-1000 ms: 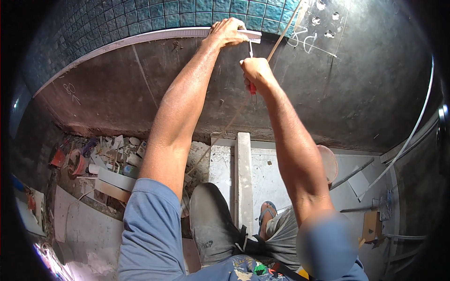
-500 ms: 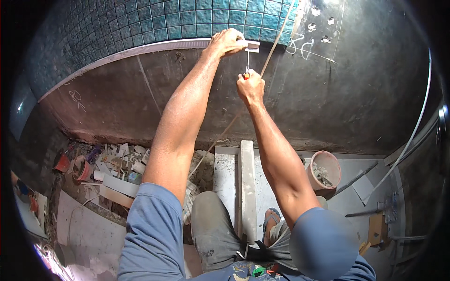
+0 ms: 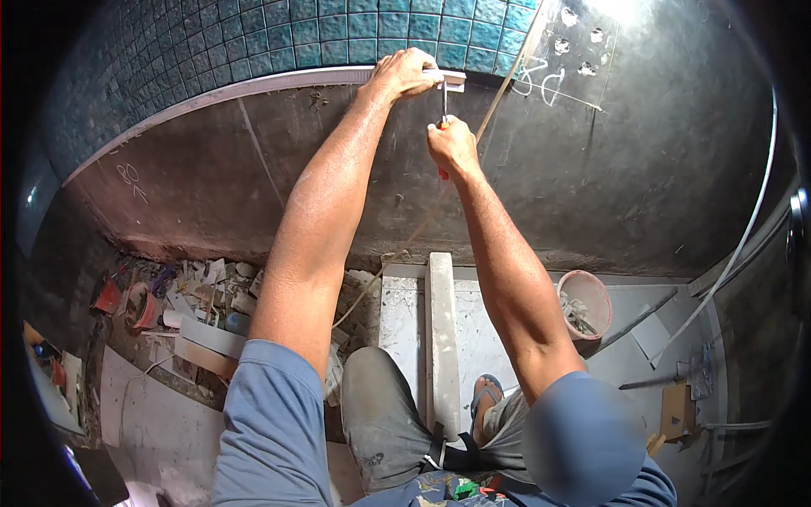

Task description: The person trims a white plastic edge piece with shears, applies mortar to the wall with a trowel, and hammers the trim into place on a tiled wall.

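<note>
White and ribbed, the long trim strip (image 3: pixel 308 79) runs along the lower edge of the teal tiles (image 3: pixel 321 34), on the dark wall (image 3: pixel 591 177), and its cut-looking right end juts out just short of the tiles' lower right corner. The left hand (image 3: pixel 404 74) is clamped over the strip close to that end, leaving only a short stub beyond the fingertips. The right hand (image 3: pixel 454 145), apart from it and lower on the wall, is clenched around the red handle of a slim metal tool (image 3: pixel 444 103), whose tip points up at the underside of the stub; whether the two touch, I cannot tell. Judging by its thin, hollow profile, the strip should be light, fairly stiff across its width but whippy along its length, and perhaps brittle at the end. A dusty surface might let fingers slip, so a firm pinch across both long edges, just behind the end, seems the surest hold, with the stub left free. Below, a pale beam (image 3: pixel 441 338) lies on the floor, running away from the wall's foot, with a pinkish bucket (image 3: pixel 598 291) right of it near the floor's wall edge.
</note>
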Demonstrator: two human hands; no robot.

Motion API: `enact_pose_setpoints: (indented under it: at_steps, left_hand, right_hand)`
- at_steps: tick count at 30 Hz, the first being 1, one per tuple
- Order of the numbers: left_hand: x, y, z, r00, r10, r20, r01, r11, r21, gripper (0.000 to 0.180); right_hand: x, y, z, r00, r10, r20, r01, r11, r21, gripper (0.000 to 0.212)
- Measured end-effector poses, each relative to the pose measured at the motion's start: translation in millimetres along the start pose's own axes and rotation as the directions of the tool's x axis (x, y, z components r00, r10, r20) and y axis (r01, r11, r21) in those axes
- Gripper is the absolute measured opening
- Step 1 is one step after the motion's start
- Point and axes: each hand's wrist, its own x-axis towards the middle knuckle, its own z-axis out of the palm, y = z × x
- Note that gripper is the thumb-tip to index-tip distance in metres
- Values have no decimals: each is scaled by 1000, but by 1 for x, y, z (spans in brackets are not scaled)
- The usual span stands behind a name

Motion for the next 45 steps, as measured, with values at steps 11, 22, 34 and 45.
enact_pose_setpoints:
  at_steps: [11, 22, 34, 45]
  left_hand:
    - [4, -4, -2, 999, 27, 42, -26, 999, -29, 37]
    - [2, 0, 1, 999, 26, 19, -25, 999, -33, 32]
    - [2, -5, 0, 998, 62, 33, -61, 997, -37, 32]
    - [0, -1, 1, 999, 39, 5, -39, 999, -9, 33]
  right_hand:
    - [23, 22, 35, 939, -242, -244, 296, 930, 216, 22]
    - [13, 25, 28, 920, -273, -280, 317, 940, 126, 27]
    - [22, 2, 21, 921, -227, -316, 304, 927, 220, 26]
    - [26, 3, 18, 950, -192, -247, 235, 959, 158, 38]
